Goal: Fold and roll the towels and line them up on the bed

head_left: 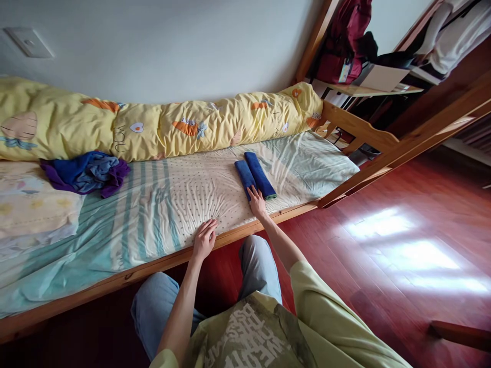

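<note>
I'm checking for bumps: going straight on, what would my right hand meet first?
Likely the left blue roll, already at the fingertips of your right hand; how firmly they touch is unclear.

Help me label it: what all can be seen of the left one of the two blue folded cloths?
The left folded cloth is plain blue, soft-looking fabric, folded or rolled into a long, narrow strip. It lies on the patterned sheet, slanting away from the bed rail, close beside the other folded cloth. The fingers of the right hand rest at its near end and partly hide it, so that end cannot be fully judged.
</note>
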`<control>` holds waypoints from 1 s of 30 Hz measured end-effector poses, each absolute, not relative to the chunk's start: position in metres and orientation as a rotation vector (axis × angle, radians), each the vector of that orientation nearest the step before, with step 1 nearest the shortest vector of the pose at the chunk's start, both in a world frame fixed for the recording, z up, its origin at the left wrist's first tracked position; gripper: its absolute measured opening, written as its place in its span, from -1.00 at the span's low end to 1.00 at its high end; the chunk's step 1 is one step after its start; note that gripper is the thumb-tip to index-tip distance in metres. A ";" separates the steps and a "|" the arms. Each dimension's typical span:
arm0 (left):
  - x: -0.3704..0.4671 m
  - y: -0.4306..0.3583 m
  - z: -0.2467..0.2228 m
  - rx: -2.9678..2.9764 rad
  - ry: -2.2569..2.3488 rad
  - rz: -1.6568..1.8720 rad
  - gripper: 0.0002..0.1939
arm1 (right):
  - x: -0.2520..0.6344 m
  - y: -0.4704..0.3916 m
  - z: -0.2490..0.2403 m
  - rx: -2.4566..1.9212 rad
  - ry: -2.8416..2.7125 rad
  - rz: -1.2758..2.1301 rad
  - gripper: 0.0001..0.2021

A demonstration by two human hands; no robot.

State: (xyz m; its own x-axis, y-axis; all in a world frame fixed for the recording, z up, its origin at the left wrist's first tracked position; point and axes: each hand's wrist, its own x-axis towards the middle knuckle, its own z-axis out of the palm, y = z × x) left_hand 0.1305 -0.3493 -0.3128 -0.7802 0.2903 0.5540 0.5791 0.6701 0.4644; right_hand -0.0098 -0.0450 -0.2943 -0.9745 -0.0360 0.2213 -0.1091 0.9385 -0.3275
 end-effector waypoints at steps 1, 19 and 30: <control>0.130 -0.349 -0.313 -0.677 -2.447 -0.897 -0.59 | -0.010 -0.045 -0.295 0.113 -2.872 0.525 -0.22; 0.131 -0.349 -0.313 -0.678 -2.430 -0.901 -0.59 | -0.008 -0.046 -0.291 0.110 -2.889 0.516 -0.24; 0.131 -0.348 -0.312 -0.656 -2.459 -0.898 -0.59 | -0.007 -0.047 -0.288 0.092 -2.912 0.498 -0.25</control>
State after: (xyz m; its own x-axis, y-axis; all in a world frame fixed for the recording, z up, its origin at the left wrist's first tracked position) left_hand 0.1311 -0.3485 -0.3124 -0.7913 0.2792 0.5439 0.5641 0.6766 0.4733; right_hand -0.0070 -0.0473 -0.2880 -0.9809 -0.0300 0.1924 -0.0922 0.9419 -0.3231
